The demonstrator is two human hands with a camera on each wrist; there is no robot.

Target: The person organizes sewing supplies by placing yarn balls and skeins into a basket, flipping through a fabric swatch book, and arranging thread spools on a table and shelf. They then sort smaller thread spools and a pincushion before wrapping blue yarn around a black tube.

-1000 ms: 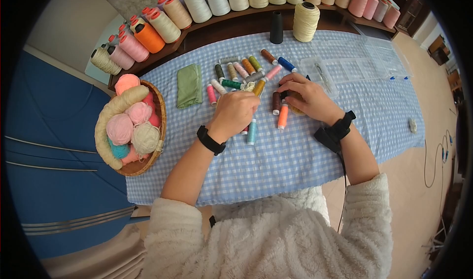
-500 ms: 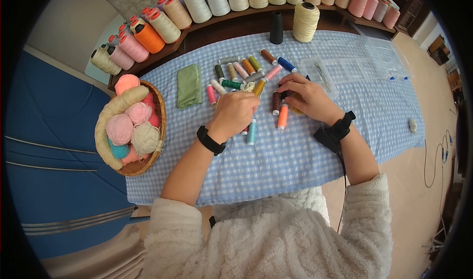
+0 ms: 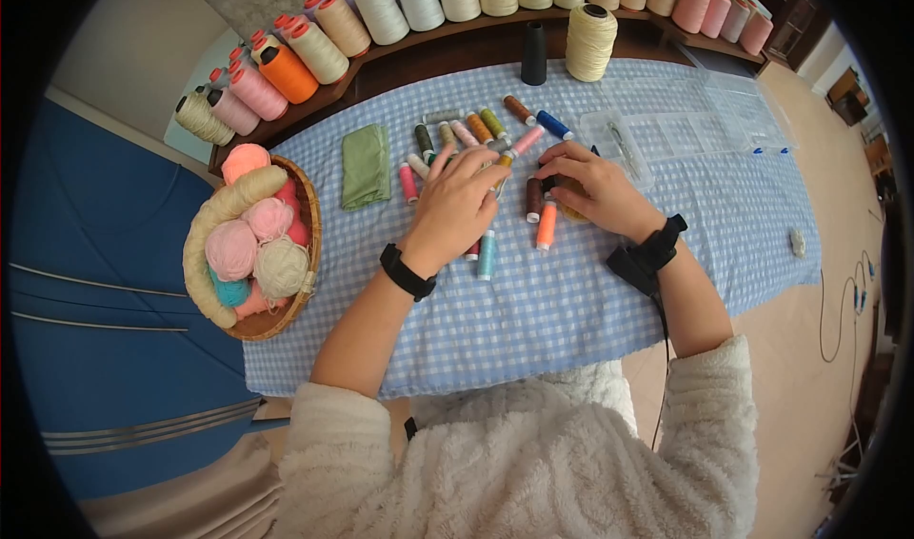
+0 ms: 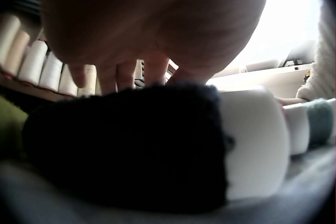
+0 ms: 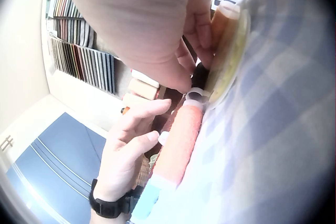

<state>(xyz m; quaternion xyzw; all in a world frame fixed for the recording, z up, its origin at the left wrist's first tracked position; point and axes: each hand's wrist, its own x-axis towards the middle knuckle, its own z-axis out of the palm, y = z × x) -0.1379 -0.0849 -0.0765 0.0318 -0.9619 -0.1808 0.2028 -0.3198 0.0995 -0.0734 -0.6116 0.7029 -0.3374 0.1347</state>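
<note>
In the head view my left hand (image 3: 447, 206) hovers over the cluster of small thread spools, its fingers spread and extended. The right wrist view shows nothing between that hand's thumb and fingers. Under the left palm, a dark spool with a white end (image 4: 254, 142) fills the left wrist view. My right hand (image 3: 605, 191) pinches a dark spool (image 5: 199, 76) with thumb and fingers. Beside it lie a brown spool (image 3: 533, 200) and an orange spool (image 3: 546, 226). A yellowish round thing (image 3: 573, 213) is partly hidden below the right palm. A light-blue spool (image 3: 486, 255) lies near the left wrist.
A basket (image 3: 312, 253) of yarn balls stands at the left, with a folded green cloth (image 3: 366, 166) nearby. Clear plastic boxes (image 3: 681, 134) lie at the right. Behind are a black cone (image 3: 535, 55), a cream cone (image 3: 591, 44) and a shelf (image 3: 428, 51) of large cones.
The fingers of my left hand have gone from curled to spread, reaching farther over the spools. My right hand stays in place.
</note>
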